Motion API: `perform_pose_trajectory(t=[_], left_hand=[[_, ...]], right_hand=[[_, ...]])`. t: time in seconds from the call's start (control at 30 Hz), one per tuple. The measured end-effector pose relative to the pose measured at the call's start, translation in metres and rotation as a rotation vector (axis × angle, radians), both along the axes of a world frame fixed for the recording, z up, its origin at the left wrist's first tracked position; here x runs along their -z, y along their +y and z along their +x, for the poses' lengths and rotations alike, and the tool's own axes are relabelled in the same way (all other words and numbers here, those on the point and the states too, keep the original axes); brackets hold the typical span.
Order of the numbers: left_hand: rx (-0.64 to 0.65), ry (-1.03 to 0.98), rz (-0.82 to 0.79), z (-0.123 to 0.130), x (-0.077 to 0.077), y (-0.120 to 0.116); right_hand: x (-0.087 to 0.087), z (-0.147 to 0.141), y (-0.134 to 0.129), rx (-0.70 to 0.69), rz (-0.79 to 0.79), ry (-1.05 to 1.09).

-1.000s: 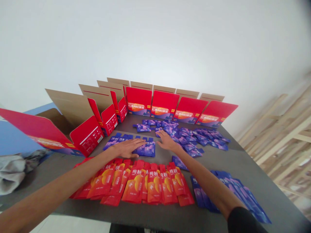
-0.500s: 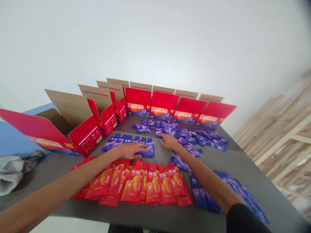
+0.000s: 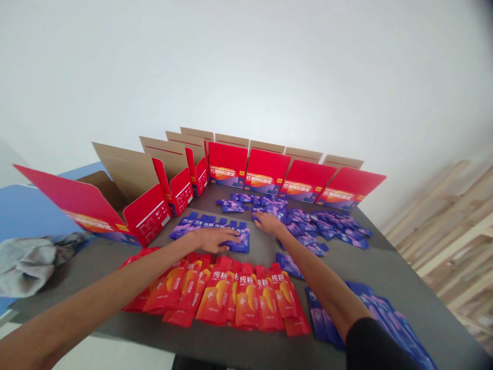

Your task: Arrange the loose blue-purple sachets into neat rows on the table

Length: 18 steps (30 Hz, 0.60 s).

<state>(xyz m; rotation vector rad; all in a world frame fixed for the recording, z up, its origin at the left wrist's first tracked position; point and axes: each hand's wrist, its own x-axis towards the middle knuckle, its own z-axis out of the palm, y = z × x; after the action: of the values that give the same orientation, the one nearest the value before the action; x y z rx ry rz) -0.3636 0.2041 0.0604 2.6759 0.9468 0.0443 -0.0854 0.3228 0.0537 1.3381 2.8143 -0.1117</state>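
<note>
My left hand (image 3: 217, 240) lies flat across the right end of a row of blue-purple pouches (image 3: 192, 226), its fingertips on the last pouch (image 3: 243, 242). My right hand (image 3: 267, 223) rests with spread fingers at the edge of a loose heap of blue-purple pouches (image 3: 308, 226). Neither hand shows a pouch lifted or gripped. Below my forearms, red-orange pouches (image 3: 219, 293) lie overlapping in a fan. More blue pouches (image 3: 370, 313) lie in a slanted overlapping line beyond my right forearm.
Red printed cartons (image 3: 265, 172) stand open along the far side of the dark grey table (image 3: 385, 267), with tan flaps upright. A larger carton (image 3: 88, 205) stands open at the left. A grey cloth (image 3: 26, 267) lies past the left edge. Pale wooden racks (image 3: 442, 257) stand at the right.
My left hand has slid right along the blue row to its end. My right hand has barely moved. The whole view has shifted slightly.
</note>
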Motion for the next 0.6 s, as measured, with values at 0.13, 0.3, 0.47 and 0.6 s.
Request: perform_pose_trajectory(t=[0.13, 0.3, 0.47, 0.6], left_hand=[[0.0, -0.023, -0.009, 0.002, -0.002, 0.001], [0.018, -0.04, 0.003, 0.002, -0.001, 0.004], [0.032, -0.049, 0.038, 0.001, 0.001, 0.006], [0.033, -0.024, 0.048, 0.0, 0.002, 0.008]], right_hand=[[-0.003, 0.015, -0.012, -0.035, -0.024, 0.003], [0.007, 0.032, -0.047, -0.198, 0.015, 0.075], [0.014, 0.036, -0.082, -0.308, 0.005, 0.08], [0.011, 0.031, -0.099, -0.306, -0.022, 0.093]])
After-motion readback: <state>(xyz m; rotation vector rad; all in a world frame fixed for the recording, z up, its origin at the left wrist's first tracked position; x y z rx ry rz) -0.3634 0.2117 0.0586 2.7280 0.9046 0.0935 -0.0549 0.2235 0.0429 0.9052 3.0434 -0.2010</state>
